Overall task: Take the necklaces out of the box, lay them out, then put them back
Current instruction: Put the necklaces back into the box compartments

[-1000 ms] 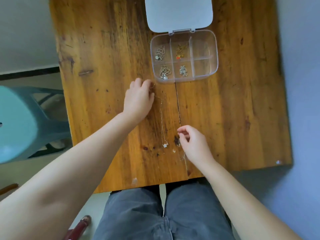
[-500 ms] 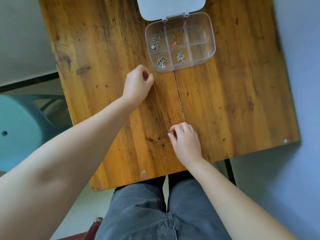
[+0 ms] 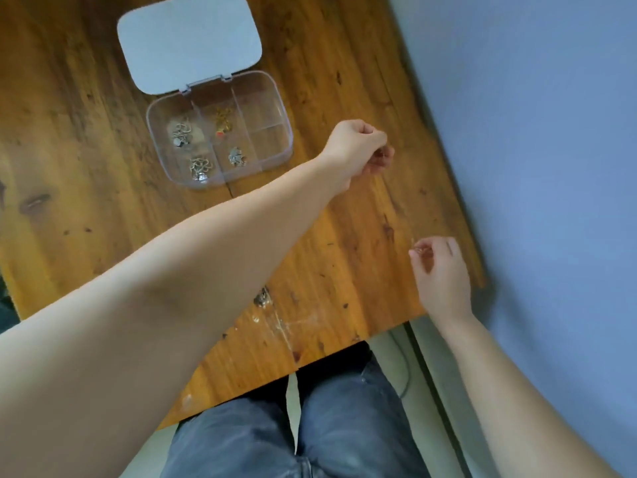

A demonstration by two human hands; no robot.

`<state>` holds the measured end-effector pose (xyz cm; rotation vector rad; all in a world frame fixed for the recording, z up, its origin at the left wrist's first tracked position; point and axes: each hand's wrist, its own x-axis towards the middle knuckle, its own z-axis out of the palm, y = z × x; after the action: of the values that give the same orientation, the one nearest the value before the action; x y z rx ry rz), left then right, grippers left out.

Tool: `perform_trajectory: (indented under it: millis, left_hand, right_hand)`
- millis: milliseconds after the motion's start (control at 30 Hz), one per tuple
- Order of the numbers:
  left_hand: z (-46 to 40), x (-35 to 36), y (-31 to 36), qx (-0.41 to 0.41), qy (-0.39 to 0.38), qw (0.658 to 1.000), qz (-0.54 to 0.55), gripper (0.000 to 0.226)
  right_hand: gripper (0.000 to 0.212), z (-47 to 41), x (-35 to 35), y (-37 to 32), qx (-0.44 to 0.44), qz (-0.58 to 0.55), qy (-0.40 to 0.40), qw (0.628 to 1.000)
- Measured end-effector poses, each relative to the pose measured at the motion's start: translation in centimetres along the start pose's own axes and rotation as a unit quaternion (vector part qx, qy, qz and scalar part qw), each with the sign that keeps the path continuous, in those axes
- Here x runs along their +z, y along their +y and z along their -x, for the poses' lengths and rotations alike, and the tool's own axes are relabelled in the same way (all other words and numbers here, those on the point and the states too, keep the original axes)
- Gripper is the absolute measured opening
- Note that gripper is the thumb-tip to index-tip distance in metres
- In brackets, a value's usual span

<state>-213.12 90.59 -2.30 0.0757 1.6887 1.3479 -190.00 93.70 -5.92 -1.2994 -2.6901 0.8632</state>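
Clear plastic box (image 3: 220,132) w/ six compartments sits toward the far left part of the wooden tabletop (image 3: 103,208), its white lid (image 3: 189,43) flipped open flat behind it. Four compartments hold small coiled necklaces: silver one (image 3: 181,134) far-left cell, gold one w/ a red bit (image 3: 223,120) far-middle cell, silver one (image 3: 200,167) near-left cell, silver one (image 3: 237,157) near-middle cell. Both right-hand cells look bare.

A fifth necklace, a v. thin chain (image 3: 400,205), is stretched between the two hands along the right side of the tabletop, close to the right edge. Barely visible; only a faint pale line, pendant not made out.

Left hand (image 3: 358,146), arm crossing over the tabletop, sits just right of the box, fingers curled into a loose fist, thumb and fingertips pinched on the far end of the chain. Right hand (image 3: 441,270) is near the tabletop's near-right corner, thumb and forefinger pinched on the near end, other fingers loosely curled. Can't tell if the chain touches the wood or hangs just above it.

Near edge of the tabletop has pale scuffs; person's grey jeans (image 3: 310,429) below it. Blue-grey wall (image 3: 551,132) runs along the right edge.
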Motion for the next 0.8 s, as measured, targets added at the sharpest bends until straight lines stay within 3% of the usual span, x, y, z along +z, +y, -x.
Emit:
perform_trajectory:
  millis: [233, 500, 600, 667, 733, 800]
  left_hand:
    - [-4.3, 4.4, -1.4, -0.03, 0.07, 0.994, -0.079, 0.008]
    - [-1.3, -3.2, 0.0, 0.057, 0.085, 0.982, -0.16, 0.014]
    - [0.6, -9.7, 1.0, 0.103, 0.185, 0.966, -0.148, 0.016]
    - [1.6, -14.7, 1.5, 0.131, 0.301, 0.932, -0.155, 0.014]
    - [1.1, -19.3, 1.5, 0.117, 0.427, 0.885, -0.145, 0.015]
    - [-0.6, -22.9, 1.4, 0.046, 0.496, 0.859, -0.116, 0.034]
  right_hand:
    - [0.008, -1.7, -0.1, 2.8, -0.008, 0.065, -0.047, 0.997]
    - [0.016, -8.7, -0.7, -3.3, -0.046, -0.042, -0.043, 0.997]
    - [0.016, -14.4, 0.7, -9.6, -0.092, -0.087, -0.075, 0.989]
    - [0.018, -18.2, 2.4, -14.1, -0.12, -0.125, -0.119, 0.978]
    - [0.024, -21.8, 4.4, -18.3, -0.116, -0.157, -0.162, 0.967]
    - [0.033, -24.9, 6.4, -21.9, -0.068, -0.2, -0.23, 0.95]
